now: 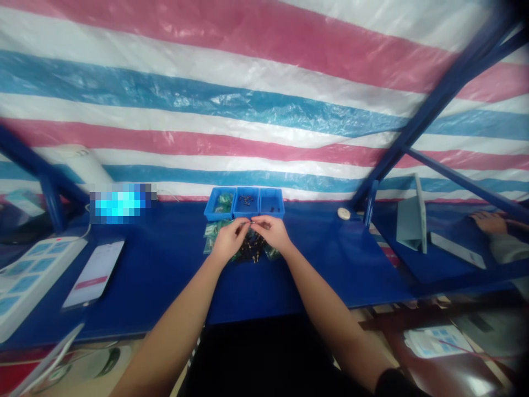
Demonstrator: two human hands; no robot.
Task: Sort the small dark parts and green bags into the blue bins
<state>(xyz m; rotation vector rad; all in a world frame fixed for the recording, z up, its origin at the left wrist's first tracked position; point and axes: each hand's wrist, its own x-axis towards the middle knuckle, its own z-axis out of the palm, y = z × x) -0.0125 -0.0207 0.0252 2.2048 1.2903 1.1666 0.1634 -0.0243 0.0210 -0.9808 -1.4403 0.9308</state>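
Observation:
My left hand (231,238) and my right hand (273,232) meet fingertip to fingertip over a pile of small dark parts with brassy ends (250,251). Both are closed in a pinch around something tiny and dark, too small to name. Green plastic packets (211,230) lie beside and partly under the pile. Just beyond my fingers stand three joined blue bins. The left bin (210,205) has green packets in it, the middle bin (247,212) several small dark pieces, and the right bin (271,196) a few dark bits.
A phone (94,274) and a white power strip (37,281) lie at the left of the blue table (330,264). A round pale object (343,213) sits near the right frame post (371,204). Another person's hand (490,222) rests at far right, near a tablet stand (411,220).

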